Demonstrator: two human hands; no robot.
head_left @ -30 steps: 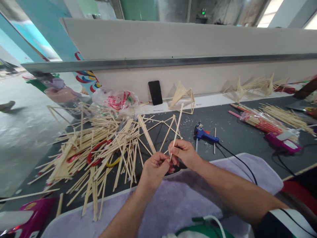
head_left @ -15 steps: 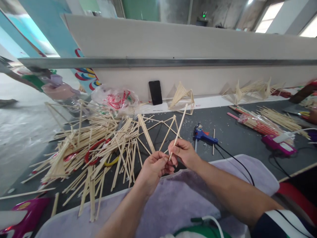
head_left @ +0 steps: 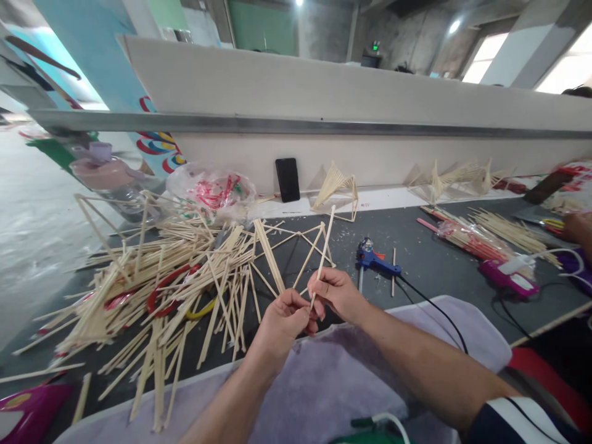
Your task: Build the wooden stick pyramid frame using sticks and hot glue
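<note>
Between both hands a thin wooden stick (head_left: 326, 242) stands tilted, its upper end leaning right and away from me. My right hand (head_left: 337, 293) pinches it partway up between thumb and fingers. Just below, my left hand (head_left: 292, 314) has thumb and fingers closed at the stick's lower end; the very tip is hidden by the fingers. Right behind the hands, a frame of glued sticks (head_left: 303, 262) lies on the dark table (head_left: 420, 259). To the left spreads a big heap of loose sticks (head_left: 222, 265), with red and yellow scissor-like handles (head_left: 161, 293) partly buried in it.
A blue glue gun (head_left: 377, 262) with a black cord lies right of my hands. A phone (head_left: 287, 180) and a finished stick model (head_left: 335, 188) lean at the back wall. A purple power strip (head_left: 509, 279) and bagged sticks (head_left: 476, 237) lie right; another person's hand (head_left: 580, 228) shows there.
The view has shifted slightly, so most things sit a little further left and lower. Both hands keep their grip on the stick, which stands a bit more upright.
</note>
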